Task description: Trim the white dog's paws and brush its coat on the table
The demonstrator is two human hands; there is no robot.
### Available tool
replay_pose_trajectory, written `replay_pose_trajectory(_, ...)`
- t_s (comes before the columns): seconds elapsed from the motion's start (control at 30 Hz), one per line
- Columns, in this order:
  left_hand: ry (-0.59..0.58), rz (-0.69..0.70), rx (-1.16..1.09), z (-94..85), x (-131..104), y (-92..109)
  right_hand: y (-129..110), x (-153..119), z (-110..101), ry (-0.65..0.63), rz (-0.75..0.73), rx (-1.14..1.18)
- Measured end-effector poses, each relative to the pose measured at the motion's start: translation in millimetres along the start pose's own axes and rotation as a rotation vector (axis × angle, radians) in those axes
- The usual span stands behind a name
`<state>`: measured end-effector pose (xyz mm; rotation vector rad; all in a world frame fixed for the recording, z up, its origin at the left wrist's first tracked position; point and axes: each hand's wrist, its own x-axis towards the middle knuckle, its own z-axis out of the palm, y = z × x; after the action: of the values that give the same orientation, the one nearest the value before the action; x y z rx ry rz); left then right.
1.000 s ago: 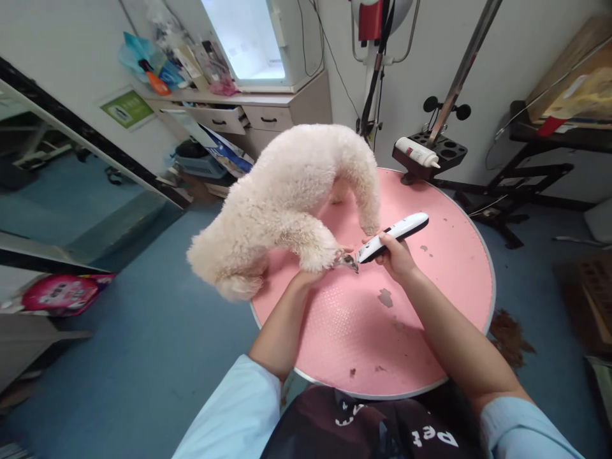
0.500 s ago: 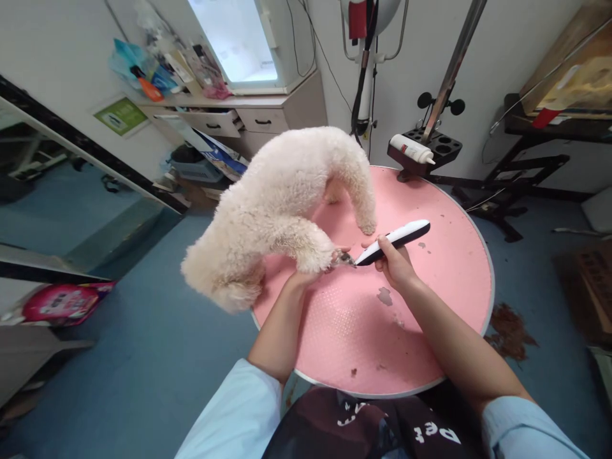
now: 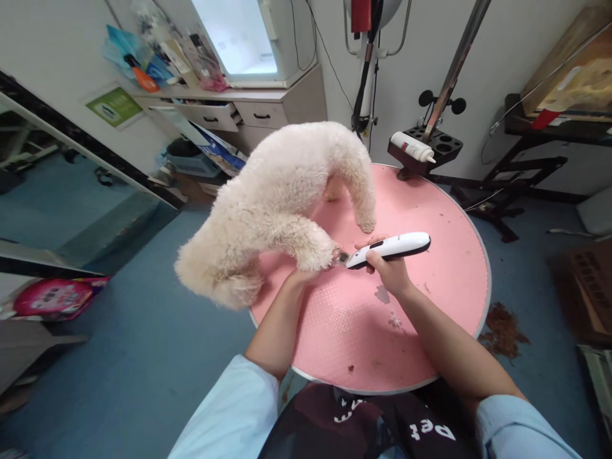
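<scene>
1. The white, curly-coated dog (image 3: 287, 172) stands on the pink bench (image 3: 344, 338), its head hanging past the rim.
2. The left hand (image 3: 306, 275) is closed around the dog's paw (image 3: 342, 257); fur hides some fingers. The leg looks soft-coated, jointed and liable to pull away, so gentle support close behind the paw suits it.
3. The right hand (image 3: 391, 273) grips the white clipper (image 3: 404, 244) near its head, blade at the paw. Its casing looks light, stiff and smooth; mid-body gives steady hold.
</scene>
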<state>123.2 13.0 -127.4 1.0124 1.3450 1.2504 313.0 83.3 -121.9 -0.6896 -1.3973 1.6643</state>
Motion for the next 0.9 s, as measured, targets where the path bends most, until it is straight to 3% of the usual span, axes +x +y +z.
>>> replay_pose_trajectory(0.2,0.035,-0.009,-0.006,-2.9,2.0,-8.2,5.3,-9.6,6.4,0.065,-0.070,-0.041)
replay_pose_trajectory(0.3,0.063,0.000,-0.007,-3.3,2.9,-8.7,13.6,-9.9,7.8,0.047,-0.044,0.044)
replay_pose_trajectory(0.43,0.055,-0.033,-0.036,-1.9,1.3,-4.4,14.1,-2.5,2.1,0.132,-0.043,0.128)
replay_pose_trajectory(0.6,-0.032,-0.062,-0.074,-2.3,-0.1,-4.6,3.8,11.8,-9.6,-0.091,0.111,0.150)
replay_pose_trajectory(0.7,-0.062,-0.052,-0.061,-4.2,-1.1,-6.4,2.8,16.2,-11.8,-0.060,0.149,0.185)
replay_pose_trajectory(0.8,-0.082,-0.035,-0.023,-4.7,-3.5,-4.1,4.8,17.4,-10.9,-0.106,0.167,0.198)
replay_pose_trajectory(0.9,-0.082,-0.068,-0.044,-3.3,-5.7,0.6,8.5,18.2,-9.6,-0.049,0.188,0.237)
